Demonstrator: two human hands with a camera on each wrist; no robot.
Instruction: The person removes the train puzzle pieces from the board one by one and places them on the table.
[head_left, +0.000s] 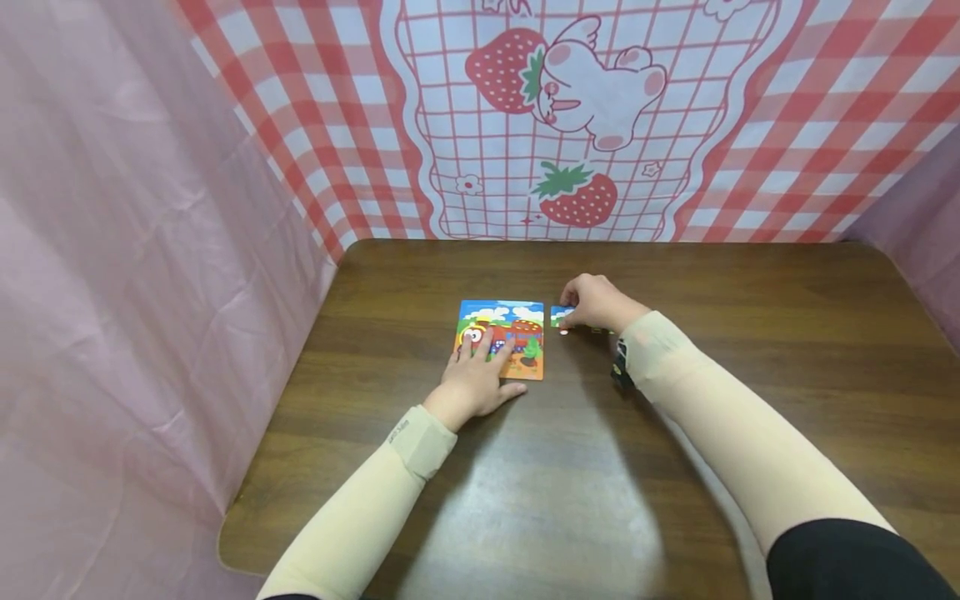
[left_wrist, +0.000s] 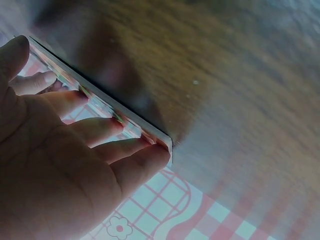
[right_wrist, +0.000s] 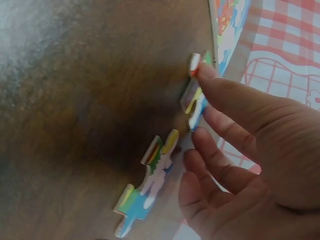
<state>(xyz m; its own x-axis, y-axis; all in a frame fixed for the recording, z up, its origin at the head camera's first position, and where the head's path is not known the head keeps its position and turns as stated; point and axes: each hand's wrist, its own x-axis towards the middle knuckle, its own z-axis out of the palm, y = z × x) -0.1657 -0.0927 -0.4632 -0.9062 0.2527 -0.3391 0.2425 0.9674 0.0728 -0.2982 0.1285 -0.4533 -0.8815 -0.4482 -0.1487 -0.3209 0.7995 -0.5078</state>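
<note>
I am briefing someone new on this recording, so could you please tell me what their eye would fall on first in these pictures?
Probably the colourful puzzle board in the middle of the dark wooden table, with the left hand resting flat on it. Just right of it, the right hand touches a loose puzzle piece, with another piece lying beside it. Behind the table hangs a red-checked cloth with strawberries.

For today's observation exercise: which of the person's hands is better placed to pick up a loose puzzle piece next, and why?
Probably the right hand: its fingertips already touch a loose puzzle piece, and another piece lies beside it. The left hand rests flat on the puzzle board, steadying it.
</note>
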